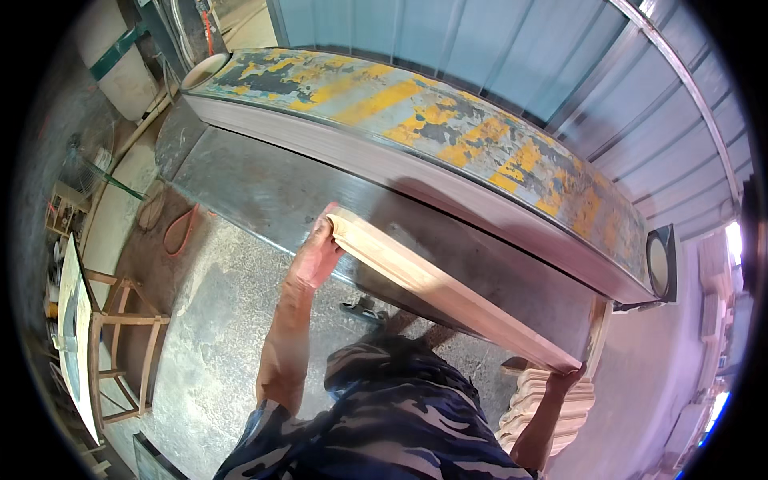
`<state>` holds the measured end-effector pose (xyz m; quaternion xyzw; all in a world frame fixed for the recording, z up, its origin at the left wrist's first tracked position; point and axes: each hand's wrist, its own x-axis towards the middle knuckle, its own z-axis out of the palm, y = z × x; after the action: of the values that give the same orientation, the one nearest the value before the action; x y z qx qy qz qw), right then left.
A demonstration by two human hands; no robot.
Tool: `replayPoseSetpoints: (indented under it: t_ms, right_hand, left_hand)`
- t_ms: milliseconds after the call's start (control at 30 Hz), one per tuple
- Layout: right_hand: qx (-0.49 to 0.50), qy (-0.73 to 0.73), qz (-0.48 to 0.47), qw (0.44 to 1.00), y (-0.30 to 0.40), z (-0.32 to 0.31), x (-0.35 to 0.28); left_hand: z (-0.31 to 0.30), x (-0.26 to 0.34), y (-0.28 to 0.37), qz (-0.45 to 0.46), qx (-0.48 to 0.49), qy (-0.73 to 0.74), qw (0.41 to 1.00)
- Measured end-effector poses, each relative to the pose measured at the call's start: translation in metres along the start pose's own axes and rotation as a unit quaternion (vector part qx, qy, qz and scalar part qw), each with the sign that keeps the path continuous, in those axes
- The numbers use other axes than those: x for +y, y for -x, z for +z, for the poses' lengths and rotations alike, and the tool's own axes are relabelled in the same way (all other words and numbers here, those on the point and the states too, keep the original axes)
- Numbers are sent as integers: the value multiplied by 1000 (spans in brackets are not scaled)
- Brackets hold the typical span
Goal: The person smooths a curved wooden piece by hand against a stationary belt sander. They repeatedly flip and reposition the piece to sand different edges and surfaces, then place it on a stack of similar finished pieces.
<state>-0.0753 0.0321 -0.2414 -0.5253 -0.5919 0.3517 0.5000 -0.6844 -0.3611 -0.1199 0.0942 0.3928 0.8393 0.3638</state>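
Note:
A long, pale wooden moulding [444,288] with a profiled edge lies slantwise before me, over the dark metal table of a belt sander. My left hand [318,252] grips its near-left end, thumb side up by the carved end. At the other end, lower right, my right hand [565,379] holds the moulding's tip. Beyond the table runs the sander's long abrasive belt [360,156], under a housing [414,108] with worn yellow stripes. The moulding and the belt are apart.
Similar wooden mouldings [546,408] are stacked beside my right forearm. A wooden stool-like frame [129,321] stands on the left with a pale panel [78,336] against it. An orange cable [180,234] and a fan [81,162] are at the upper left. Corrugated metal wall [420,30] lies behind the sander.

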Motion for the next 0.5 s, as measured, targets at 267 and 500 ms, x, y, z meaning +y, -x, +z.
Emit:
replayPoseSetpoints:
  t_ms: [267, 500]
  right_hand:
    - [-81, -137, 63, 985, -10, 25, -36]
    - [-177, 129, -28, 975, -5, 31, -57]
  left_hand:
    - [-4, -17, -28, -1, 118, -37, 992]
    - [-8, -7, -30, -55, 165, -135, 975]
